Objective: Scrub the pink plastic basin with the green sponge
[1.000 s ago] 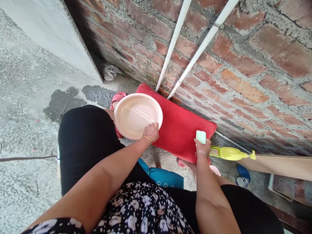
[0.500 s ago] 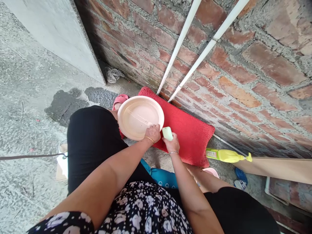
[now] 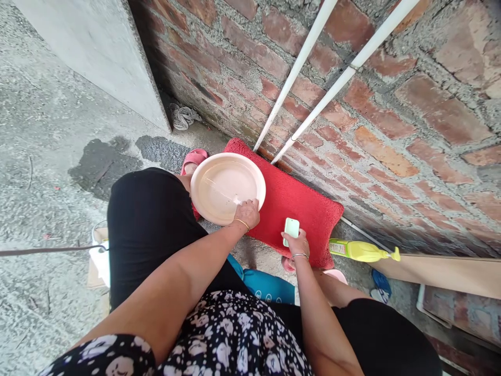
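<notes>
A pale pink basin (image 3: 219,180) with a shallow layer of water stands at the left end of a red cloth-covered surface (image 3: 274,190). My left hand (image 3: 247,211) is closed over the basin's near right rim; the fingertips are partly hidden. In my right hand (image 3: 298,243) is a pale green soap dish (image 3: 291,231), small and rectangular with rounded corners. That hand hovers over the right part of the red cloth, apart from the basin.
A brick wall (image 3: 368,120) with two white pipes (image 3: 297,73) runs behind. A yellow-green pump bottle (image 3: 358,250) is at the right, near blue slippers (image 3: 380,284). A pale slab (image 3: 109,57) leans at upper left. Wet patches (image 3: 104,164) mark the concrete floor.
My right hand has moved to the right with the soap dish, away from the basin. My left hand has stayed at the basin's rim.
</notes>
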Tool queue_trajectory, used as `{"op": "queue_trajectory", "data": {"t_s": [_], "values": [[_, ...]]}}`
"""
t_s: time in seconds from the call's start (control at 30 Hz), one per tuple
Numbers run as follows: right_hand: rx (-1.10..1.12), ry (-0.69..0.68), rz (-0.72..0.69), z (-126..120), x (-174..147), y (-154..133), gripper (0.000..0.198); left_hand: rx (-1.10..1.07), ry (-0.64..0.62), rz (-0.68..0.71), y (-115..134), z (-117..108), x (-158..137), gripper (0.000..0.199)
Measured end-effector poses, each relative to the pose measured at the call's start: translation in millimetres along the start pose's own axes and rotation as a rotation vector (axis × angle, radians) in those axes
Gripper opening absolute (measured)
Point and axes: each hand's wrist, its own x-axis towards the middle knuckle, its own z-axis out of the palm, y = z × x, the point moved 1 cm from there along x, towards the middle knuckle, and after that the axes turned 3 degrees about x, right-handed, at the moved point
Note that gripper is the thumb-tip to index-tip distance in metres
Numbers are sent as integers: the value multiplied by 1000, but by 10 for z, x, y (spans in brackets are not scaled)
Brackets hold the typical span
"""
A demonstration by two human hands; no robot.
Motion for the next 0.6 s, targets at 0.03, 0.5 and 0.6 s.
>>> {"op": "queue_trajectory", "data": {"t_s": [0.03, 0.5, 0.6], "values": [[2, -13, -31, 41, -45, -86, 73, -1, 14, 2, 1, 7, 0, 36], [-206, -150, -238, 303, -273, -357, 68, 30, 0, 2, 1, 1, -23, 42], [-205, -133, -129, 161, -198, -139, 71, 21, 25, 4, -3, 6, -24, 39]]}}
